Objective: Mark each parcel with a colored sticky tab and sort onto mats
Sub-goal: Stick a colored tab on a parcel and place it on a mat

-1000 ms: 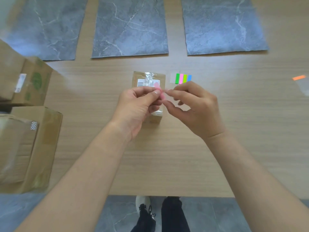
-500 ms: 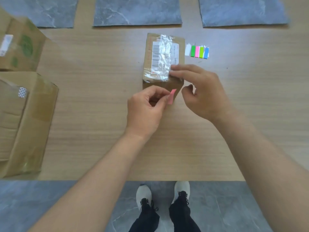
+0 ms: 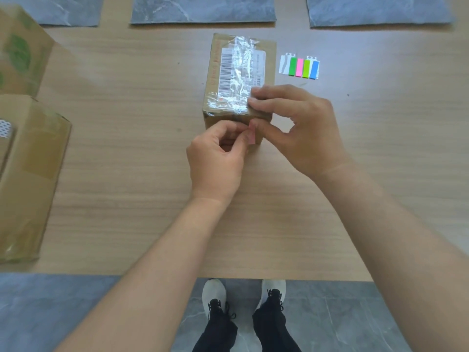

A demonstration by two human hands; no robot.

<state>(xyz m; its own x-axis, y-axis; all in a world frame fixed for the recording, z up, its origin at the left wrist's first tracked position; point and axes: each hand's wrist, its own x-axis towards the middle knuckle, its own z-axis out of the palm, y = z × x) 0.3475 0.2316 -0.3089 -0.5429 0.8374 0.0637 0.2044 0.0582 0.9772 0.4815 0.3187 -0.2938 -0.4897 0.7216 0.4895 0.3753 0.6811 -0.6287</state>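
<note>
A small brown parcel with a barcode label under clear tape stands in the middle of the wooden table. My left hand pinches a pink sticky tab between thumb and forefinger, right against the parcel's near side. My right hand holds the parcel's near right corner, fingers lying on its top and the thumb on the front face beside the tab. A sheet of coloured tabs in green, pink, yellow-green and blue lies just right of the parcel.
Three grey marble-patterned mats lie along the far side: left, middle, right. Two larger cardboard boxes sit at the table's left edge. The table's near edge runs above my shoes.
My left hand has carried the pink tab up against the parcel's near side. My right thumb has come in beside the tab while its fingers stay on the parcel's top.
</note>
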